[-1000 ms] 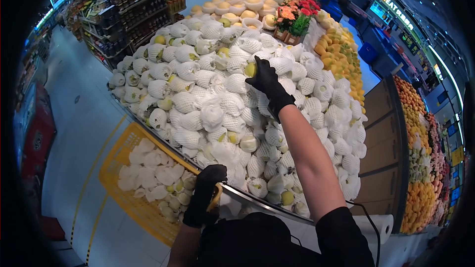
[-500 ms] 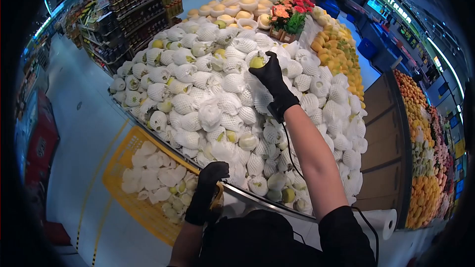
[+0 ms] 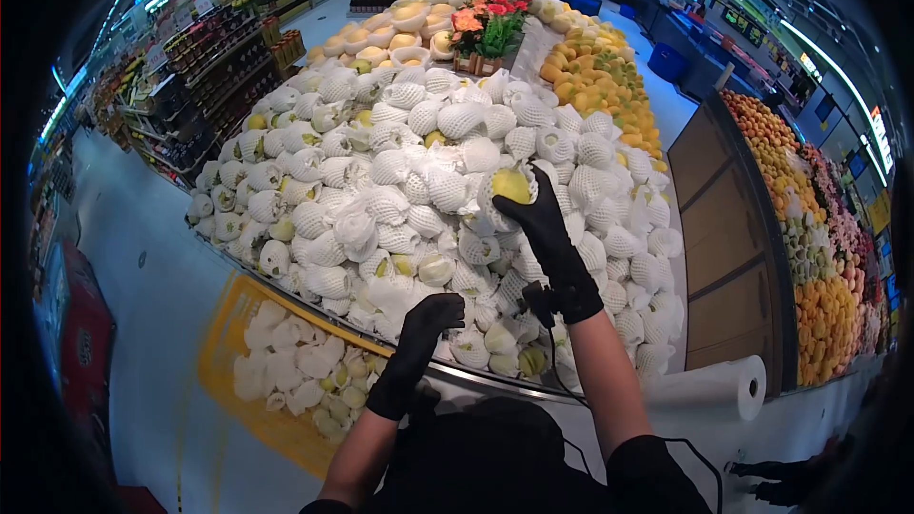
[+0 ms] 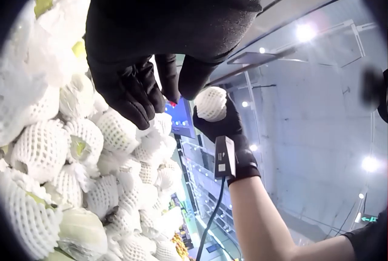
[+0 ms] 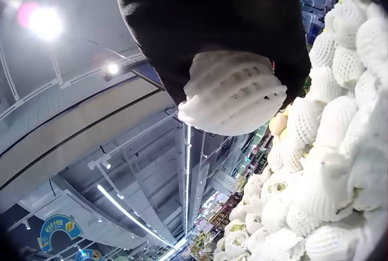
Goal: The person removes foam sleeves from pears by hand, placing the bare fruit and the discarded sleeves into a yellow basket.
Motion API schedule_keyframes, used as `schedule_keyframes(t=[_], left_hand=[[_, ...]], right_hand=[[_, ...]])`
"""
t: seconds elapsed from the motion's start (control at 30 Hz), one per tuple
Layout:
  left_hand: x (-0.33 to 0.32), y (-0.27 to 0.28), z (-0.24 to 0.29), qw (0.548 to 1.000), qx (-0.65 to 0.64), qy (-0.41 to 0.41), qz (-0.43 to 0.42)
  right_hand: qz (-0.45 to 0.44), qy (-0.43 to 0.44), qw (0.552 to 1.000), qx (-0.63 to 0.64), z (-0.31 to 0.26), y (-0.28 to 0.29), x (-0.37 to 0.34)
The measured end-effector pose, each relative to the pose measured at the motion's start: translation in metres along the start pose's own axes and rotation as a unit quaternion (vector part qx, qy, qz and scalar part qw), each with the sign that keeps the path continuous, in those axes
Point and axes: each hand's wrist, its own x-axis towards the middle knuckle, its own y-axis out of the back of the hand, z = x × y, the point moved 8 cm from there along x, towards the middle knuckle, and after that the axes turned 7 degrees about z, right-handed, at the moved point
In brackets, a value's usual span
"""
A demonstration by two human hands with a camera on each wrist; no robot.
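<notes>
In the head view my right hand (image 3: 554, 243), gloved in black, grips a yellow-green fruit (image 3: 510, 187) over the front part of the big pile. A white foam net (image 5: 233, 97) wraps this fruit, and the right wrist view shows my fingers around it. My left hand (image 3: 427, 328), also gloved, hovers at the near edge of the display with its fingers loosely bent and nothing in them. From the left wrist view, its fingers (image 4: 136, 94) hang beside the netted fruits (image 4: 39, 149).
A yellow basket (image 3: 221, 343) with netted fruit and loose white wraps stands below left of the display edge. Potted flowers (image 3: 490, 19) and yellow mangoes (image 3: 600, 76) lie at the back. A white roll (image 3: 709, 390) sits at the front right.
My right hand has drawn the fruit out of the pile and brought it nearer. My left hand has come off the basket's rim and moved up and right. The head view has turned right.
</notes>
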Motion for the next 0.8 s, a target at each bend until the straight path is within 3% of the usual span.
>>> schedule_keyframes(t=[0.17, 0.3, 0.4, 0.43, 0.47, 0.5, 0.53, 0.57, 0.67, 0.8], left_hand=[[0.026, -0.036, -0.006, 0.997, -0.061, -0.007, -0.041], [0.029, -0.075, -0.007, 0.987, -0.115, 0.077, -0.087], [0.021, -0.101, 0.003, 0.977, 0.107, -0.107, -0.150], [0.016, -0.113, 0.010, 0.894, 0.327, -0.250, -0.177], [0.020, -0.110, -0.002, 0.961, 0.173, -0.126, -0.174], [0.019, -0.111, -0.018, 0.987, 0.013, 0.004, -0.162], [0.014, -0.114, -0.036, 0.969, -0.148, 0.135, -0.142], [0.022, -0.108, -0.046, 0.988, 0.041, 0.020, -0.148], [0.019, -0.118, -0.055, 0.977, 0.136, -0.024, -0.162], [0.025, -0.121, -0.074, 0.994, -0.005, -0.013, -0.112]], right_hand=[[-0.005, -0.022, 0.999, -0.027, 0.021, 0.029, -0.074], [-0.006, -0.015, 0.997, -0.072, 0.035, 0.045, -0.107], [0.003, -0.004, 0.999, -0.054, 0.040, 0.056, -0.127], [-0.005, -0.015, 0.998, -0.060, 0.042, 0.059, -0.132], [-0.012, -0.026, 0.997, -0.067, 0.042, 0.063, -0.137], [-0.020, -0.036, 0.996, -0.074, 0.043, 0.066, -0.141], [-0.023, -0.041, 0.996, -0.079, 0.045, 0.071, -0.144], [-0.027, -0.046, 0.995, -0.084, 0.048, 0.075, -0.147], [-0.027, -0.034, 0.994, -0.104, 0.056, 0.087, -0.151], [0.037, -0.007, 0.987, -0.157, 0.059, 0.112, -0.159]])
